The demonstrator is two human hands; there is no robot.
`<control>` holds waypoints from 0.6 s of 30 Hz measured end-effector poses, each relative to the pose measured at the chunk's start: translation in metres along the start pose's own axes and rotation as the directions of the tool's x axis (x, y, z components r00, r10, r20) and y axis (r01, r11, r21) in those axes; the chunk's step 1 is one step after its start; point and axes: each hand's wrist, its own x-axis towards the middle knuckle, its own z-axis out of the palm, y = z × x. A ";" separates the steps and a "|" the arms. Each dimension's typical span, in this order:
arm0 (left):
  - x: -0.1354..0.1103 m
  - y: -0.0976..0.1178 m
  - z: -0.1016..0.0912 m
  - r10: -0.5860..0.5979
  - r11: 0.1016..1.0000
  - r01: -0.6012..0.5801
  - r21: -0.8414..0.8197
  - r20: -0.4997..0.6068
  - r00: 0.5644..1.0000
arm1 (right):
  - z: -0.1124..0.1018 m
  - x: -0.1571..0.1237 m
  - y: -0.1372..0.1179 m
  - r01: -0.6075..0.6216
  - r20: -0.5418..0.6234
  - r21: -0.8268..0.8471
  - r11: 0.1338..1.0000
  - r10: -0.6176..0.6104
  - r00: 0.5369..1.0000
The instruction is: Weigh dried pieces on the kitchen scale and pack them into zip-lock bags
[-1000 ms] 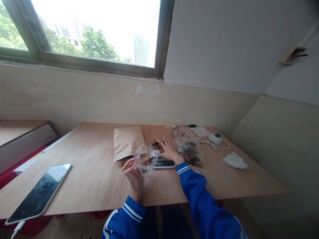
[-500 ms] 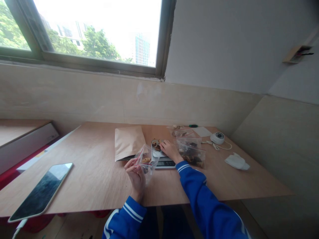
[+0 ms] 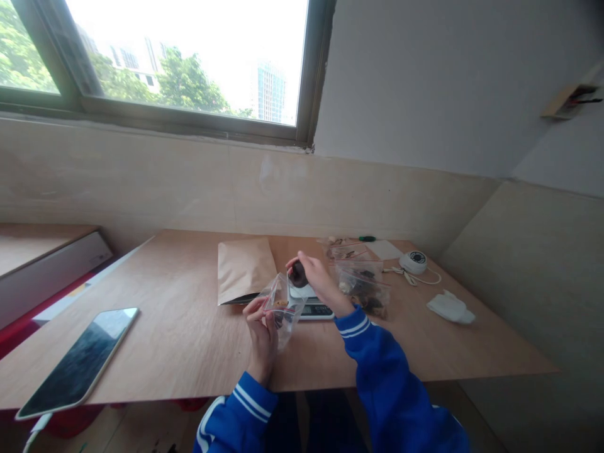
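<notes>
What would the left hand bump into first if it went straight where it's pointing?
Probably the brown paper bag, just beyond the left hand, not counting the clear bag it's holding. It might pass over instead: the hand's height is unclear.

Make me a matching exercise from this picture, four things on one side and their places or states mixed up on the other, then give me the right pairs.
Things:
1. Phone
2. Clear bag
3. Paper bag
4. Dark piece

Places and states:
A. In the right hand, near the scale
B. Brown, lying beyond the left hand
C. With a white cable at its near end
D. Held in the left hand

Right pairs: 1-C, 2-D, 3-B, 4-A
</notes>
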 end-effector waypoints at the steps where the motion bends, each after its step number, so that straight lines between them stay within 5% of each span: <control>1: 0.001 0.001 0.000 -0.006 1.000 0.006 0.012 -0.001 1.000 | 0.004 -0.004 -0.008 0.003 0.074 -0.044 0.999 0.000 0.997; 4: 0.003 0.003 -0.001 -0.039 0.999 0.040 0.032 -0.024 0.999 | 0.004 -0.010 -0.015 0.038 0.220 -0.138 0.990 -0.006 0.975; 7: 0.005 0.005 -0.002 -0.050 0.998 0.051 0.023 -0.046 0.998 | -0.008 -0.004 0.004 0.198 0.113 -0.280 0.939 -0.173 0.978; 9: 0.006 0.006 -0.002 -0.039 0.999 0.040 0.016 -0.048 0.998 | -0.017 0.005 0.029 0.257 0.029 -0.492 0.832 -0.280 0.960; 14: 0.004 0.006 -0.001 -0.066 0.998 0.067 0.007 -0.054 0.996 | -0.024 0.026 0.089 0.181 0.179 -0.809 0.560 -0.059 0.982; 18: 0.003 0.005 -0.001 -0.079 0.997 0.079 -0.010 -0.062 0.995 | -0.024 0.033 0.102 0.215 0.182 -0.851 0.480 -0.116 0.977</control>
